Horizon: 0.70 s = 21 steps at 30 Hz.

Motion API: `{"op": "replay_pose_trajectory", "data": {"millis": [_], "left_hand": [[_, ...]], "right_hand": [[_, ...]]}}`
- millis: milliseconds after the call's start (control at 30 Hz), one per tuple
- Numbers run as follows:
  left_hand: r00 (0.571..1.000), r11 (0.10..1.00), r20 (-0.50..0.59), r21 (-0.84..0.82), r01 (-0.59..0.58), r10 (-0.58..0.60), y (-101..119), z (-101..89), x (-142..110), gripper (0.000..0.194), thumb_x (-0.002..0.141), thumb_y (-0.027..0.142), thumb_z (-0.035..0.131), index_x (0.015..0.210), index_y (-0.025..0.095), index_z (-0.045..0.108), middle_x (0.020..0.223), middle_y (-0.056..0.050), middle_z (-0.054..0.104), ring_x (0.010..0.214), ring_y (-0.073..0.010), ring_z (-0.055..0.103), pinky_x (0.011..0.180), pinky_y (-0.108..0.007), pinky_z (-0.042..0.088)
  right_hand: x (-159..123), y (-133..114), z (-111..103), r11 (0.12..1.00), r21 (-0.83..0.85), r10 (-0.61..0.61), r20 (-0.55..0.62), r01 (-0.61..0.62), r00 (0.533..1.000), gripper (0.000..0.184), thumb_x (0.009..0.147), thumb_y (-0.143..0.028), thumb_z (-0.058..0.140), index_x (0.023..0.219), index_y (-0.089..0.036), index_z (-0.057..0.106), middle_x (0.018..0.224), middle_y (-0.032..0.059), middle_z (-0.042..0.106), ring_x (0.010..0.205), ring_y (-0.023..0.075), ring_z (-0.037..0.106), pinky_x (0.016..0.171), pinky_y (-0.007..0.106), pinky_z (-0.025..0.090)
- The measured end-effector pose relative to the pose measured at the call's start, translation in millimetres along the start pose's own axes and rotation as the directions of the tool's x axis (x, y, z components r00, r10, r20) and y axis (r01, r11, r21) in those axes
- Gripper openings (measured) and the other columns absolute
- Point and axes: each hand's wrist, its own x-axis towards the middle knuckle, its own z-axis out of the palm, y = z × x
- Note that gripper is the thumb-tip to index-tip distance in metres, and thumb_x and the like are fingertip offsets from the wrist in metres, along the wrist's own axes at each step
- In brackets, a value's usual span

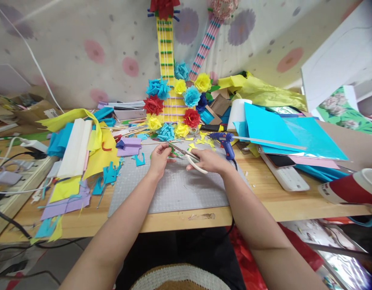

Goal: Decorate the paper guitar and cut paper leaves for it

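My right hand grips a pair of scissors with white handles, its blades pointing left and slightly apart. Close to the blade tips, my left hand pinches a small green piece, which looks like paper and is partly hidden by fingers and blades. Both hands are above a grey cutting mat. Just behind them stands a yellow paper guitar decorated with paper flowers, including a blue one and a red one.
A blue glue gun lies right of the mat. Blue sheets and a red-and-white cup are farther right. Crepe paper and scraps cover the left side, beside a power strip. A pink guitar leans behind.
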Motion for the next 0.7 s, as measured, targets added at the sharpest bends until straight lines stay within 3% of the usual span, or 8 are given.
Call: {"op": "replay_pose_trajectory", "data": {"millis": [433,700], "left_hand": [[1.000,1.000,-0.011,-0.023,0.014,-0.014,-0.1,-0.1,0.6,0.022,0.057,0.026,0.063,0.073,0.016,0.052,0.063,0.003,0.055,0.051,-0.0080,0.054,0.043,-0.019,0.046],[0.995,0.978,-0.050,-0.197,0.075,-0.086,-1.9,-4.4,5.3,0.029,0.055,0.023,0.072,0.078,0.017,0.056,0.065,0.005,0.056,0.055,-0.0064,0.056,0.048,-0.018,0.049]], "right_hand": [[-0.1,4.2,-2.5,0.998,0.061,0.030,-0.011,-0.029,1.000,0.048,0.068,-0.069,0.048,0.078,-0.021,0.052,0.072,0.0001,0.058,0.063,0.0140,0.047,0.053,0.023,0.024],[2.7,2.3,3.7,0.996,0.051,0.072,0.002,-0.072,0.997,0.055,0.071,-0.068,0.044,0.098,-0.021,0.048,0.087,0.0058,0.062,0.070,0.0183,0.054,0.055,0.024,0.029]]}}
